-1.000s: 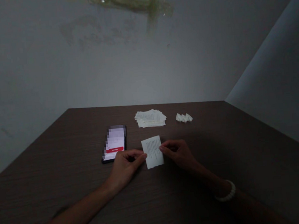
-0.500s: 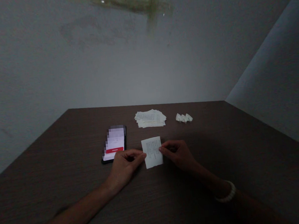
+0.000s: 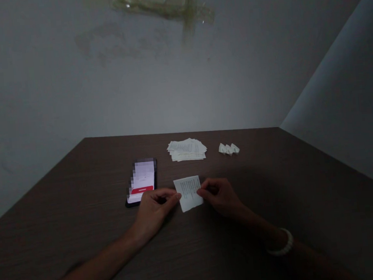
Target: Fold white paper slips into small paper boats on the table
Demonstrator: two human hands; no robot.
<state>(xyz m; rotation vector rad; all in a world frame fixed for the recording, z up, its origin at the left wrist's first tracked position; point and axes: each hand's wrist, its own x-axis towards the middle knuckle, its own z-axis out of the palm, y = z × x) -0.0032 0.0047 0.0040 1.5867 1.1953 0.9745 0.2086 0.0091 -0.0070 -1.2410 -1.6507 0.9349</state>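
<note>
A small white printed paper slip (image 3: 188,194) lies slightly askew on the dark wood-grain table (image 3: 247,239), with lines of text running along its length. My left hand (image 3: 155,208) pinches its left edge between fingertips and thumb. My right hand (image 3: 218,196) grips the right edge the same way. The fingers hide small parts of the slip. Just left of my left hand lies a black smartphone (image 3: 141,181) with a lit screen and a red bar, its content pixelated.
A loose stack of similar paper slips (image 3: 186,150) sits near the table's far edge. To its right lies a small zigzag-folded paper (image 3: 228,149). A white beaded bracelet (image 3: 281,244) circles my right wrist. Grey walls (image 3: 181,79) rise behind the table.
The slip has tilted, its top swinging left, and it looks shorter from top to bottom. Both hands have shifted slightly left with it. The whole scene sits slightly lower in the view.
</note>
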